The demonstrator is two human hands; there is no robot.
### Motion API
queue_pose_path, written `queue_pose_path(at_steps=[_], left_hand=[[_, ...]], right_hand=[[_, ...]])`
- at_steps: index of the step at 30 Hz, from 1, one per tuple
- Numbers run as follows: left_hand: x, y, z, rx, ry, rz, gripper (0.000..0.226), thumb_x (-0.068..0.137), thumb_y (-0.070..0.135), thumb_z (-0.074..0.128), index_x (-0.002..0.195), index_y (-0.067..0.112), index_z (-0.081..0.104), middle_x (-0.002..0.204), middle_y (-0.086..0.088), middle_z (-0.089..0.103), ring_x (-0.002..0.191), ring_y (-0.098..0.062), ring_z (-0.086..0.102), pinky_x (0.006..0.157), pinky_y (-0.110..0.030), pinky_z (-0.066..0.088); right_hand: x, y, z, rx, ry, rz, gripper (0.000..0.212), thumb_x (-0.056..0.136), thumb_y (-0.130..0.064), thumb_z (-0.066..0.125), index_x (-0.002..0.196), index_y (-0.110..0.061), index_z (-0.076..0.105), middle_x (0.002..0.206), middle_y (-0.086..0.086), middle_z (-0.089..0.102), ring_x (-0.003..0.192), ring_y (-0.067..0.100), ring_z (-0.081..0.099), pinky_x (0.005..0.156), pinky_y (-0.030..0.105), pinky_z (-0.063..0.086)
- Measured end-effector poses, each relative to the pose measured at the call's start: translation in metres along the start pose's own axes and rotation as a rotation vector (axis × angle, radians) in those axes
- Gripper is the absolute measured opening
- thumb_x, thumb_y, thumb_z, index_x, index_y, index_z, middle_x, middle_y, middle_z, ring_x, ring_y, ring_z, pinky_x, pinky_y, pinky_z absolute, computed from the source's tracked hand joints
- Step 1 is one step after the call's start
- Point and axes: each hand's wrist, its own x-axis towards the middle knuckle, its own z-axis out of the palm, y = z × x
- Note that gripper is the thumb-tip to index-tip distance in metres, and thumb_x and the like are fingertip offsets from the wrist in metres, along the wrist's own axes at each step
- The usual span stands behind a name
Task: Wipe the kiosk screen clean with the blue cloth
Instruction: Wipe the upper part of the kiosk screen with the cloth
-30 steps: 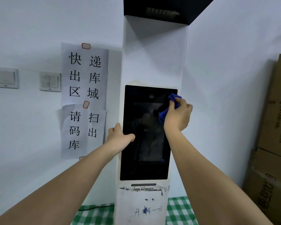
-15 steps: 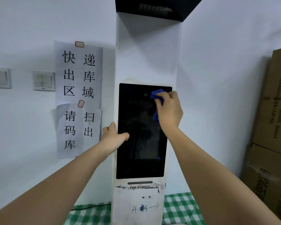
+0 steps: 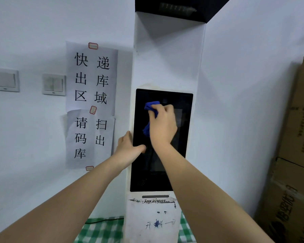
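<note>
A tall white kiosk (image 3: pixel 167 67) stands against the wall with a black screen (image 3: pixel 147 172) set in its front. My right hand (image 3: pixel 162 125) grips a bunched blue cloth (image 3: pixel 151 106) and presses it against the upper middle of the screen. Blue folds stick out above and to the left of the fingers. My left hand (image 3: pixel 128 149) holds the kiosk's left edge at mid-screen height, with the thumb lying on the black glass. My right forearm covers part of the lower right screen.
Paper notices (image 3: pixel 91 102) with black characters are taped to the wall left of the kiosk. Two wall switches (image 3: pixel 54 85) sit further left. Stacked cardboard boxes (image 3: pixel 295 155) stand at the right. A green checked cloth (image 3: pixel 102 228) and a black cable lie below.
My right hand has slid the blue cloth leftward across the top of the screen, from the upper right corner toward the middle. My left hand has stayed on the kiosk's left edge.
</note>
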Motion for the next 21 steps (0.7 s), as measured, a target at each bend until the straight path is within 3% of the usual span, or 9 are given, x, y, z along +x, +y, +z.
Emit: queue_pose_path(at_steps=[5,10,12,16,21], left_hand=[[0.0,0.003,-0.004,-0.016,-0.034,0.029,0.068,0.07,0.024,0.061,0.134,0.017,0.038,0.144,-0.01,0.032,0.12,-0.023,0.041,0.089,-0.033,0.039],[0.002,0.002,0.0,0.047,-0.004,0.016,0.063,0.079,0.017,0.059,0.136,0.009,0.033,0.142,-0.01,0.03,0.119,-0.027,0.04,0.086,-0.03,0.035],[0.002,0.003,0.004,0.05,0.024,0.016,0.063,0.081,0.017,0.057,0.138,0.011,0.031,0.143,-0.009,0.028,0.116,-0.025,0.041,0.087,-0.031,0.036],[-0.001,0.006,0.01,0.059,0.042,-0.005,0.081,0.087,0.022,0.054,0.153,0.017,0.006,0.156,-0.004,0.008,0.14,-0.026,0.026,0.107,-0.037,0.03],[-0.003,0.009,0.015,0.084,0.055,-0.011,0.085,0.089,0.022,0.054,0.153,0.017,-0.002,0.158,-0.003,0.003,0.142,-0.026,0.022,0.11,-0.038,0.029]], right_hand=[[-0.003,-0.022,0.015,-0.124,-0.126,-0.221,0.022,0.089,-0.022,0.062,0.111,-0.016,0.065,0.104,0.006,0.053,0.092,0.019,0.053,0.055,0.029,0.04],[0.002,-0.005,0.003,-0.159,-0.127,-0.272,0.018,0.087,-0.022,0.064,0.103,-0.015,0.066,0.099,0.005,0.054,0.089,0.02,0.054,0.05,0.028,0.038],[0.005,0.01,-0.008,-0.153,-0.098,-0.233,0.018,0.086,-0.023,0.065,0.104,-0.017,0.066,0.099,0.004,0.054,0.089,0.019,0.055,0.05,0.03,0.043],[0.015,0.042,-0.032,-0.126,-0.05,-0.065,0.019,0.089,-0.027,0.062,0.107,-0.025,0.065,0.099,-0.001,0.052,0.085,0.018,0.056,0.057,0.028,0.042],[0.025,0.075,-0.054,-0.037,0.044,0.236,0.015,0.093,-0.028,0.056,0.106,-0.027,0.062,0.102,-0.005,0.049,0.08,0.017,0.059,0.064,0.027,0.041]])
